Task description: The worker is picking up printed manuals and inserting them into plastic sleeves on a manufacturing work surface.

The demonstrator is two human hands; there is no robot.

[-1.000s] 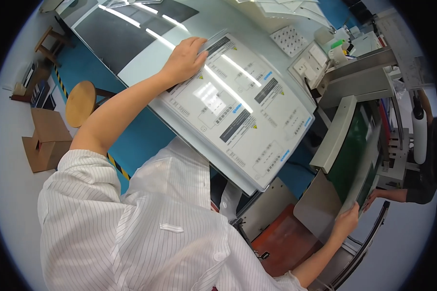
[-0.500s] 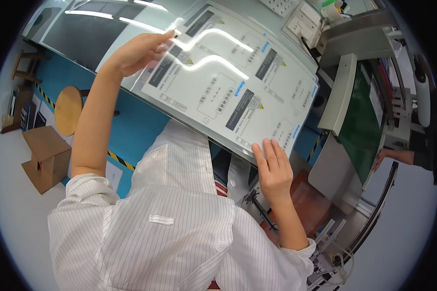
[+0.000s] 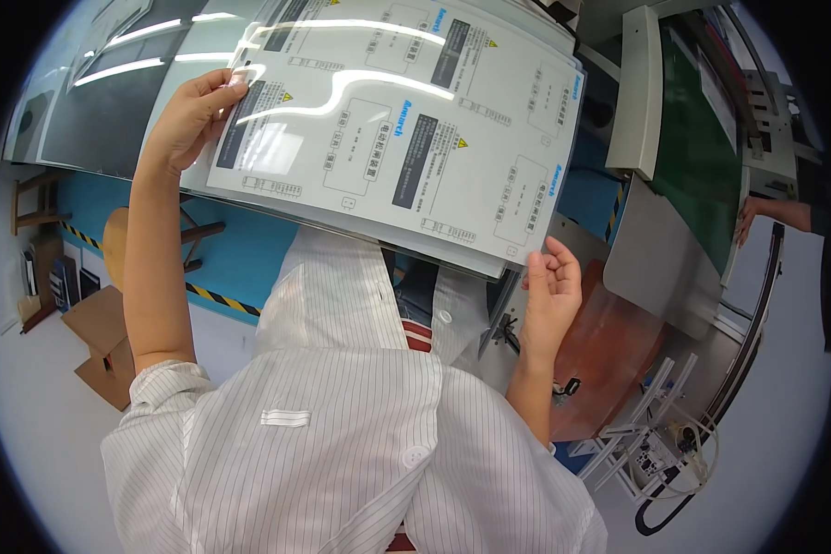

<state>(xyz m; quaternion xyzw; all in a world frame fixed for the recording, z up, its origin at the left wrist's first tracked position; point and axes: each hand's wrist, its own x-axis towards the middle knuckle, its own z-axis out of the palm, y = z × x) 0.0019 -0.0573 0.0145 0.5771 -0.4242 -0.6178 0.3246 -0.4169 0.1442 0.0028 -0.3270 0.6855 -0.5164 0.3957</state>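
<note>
A glossy printed sheet (image 3: 369,198) with repeated black, blue and yellow label layouts lies over a stack of similar pale sheets on the glass-topped table. Thumb and fingers of my left hand (image 3: 189,120) pinch its left edge. At the near right corner, my right hand (image 3: 554,291) has its fingers curled and its thumb against the sheet's corner. Bright bands of reflected light cross the sheet's surface.
To the right stands a machine with a green bed (image 3: 688,157) and a pale rail (image 3: 639,102); another person's hand (image 3: 752,217) rests at its edge. A stool (image 3: 115,245), an open cardboard box (image 3: 106,346) and a metal frame (image 3: 651,443) stand below.
My right hand has gone from lying flat on the near edge to curling round the corner. The view has turned, and the sheet now appears more level, farther left and higher.
</note>
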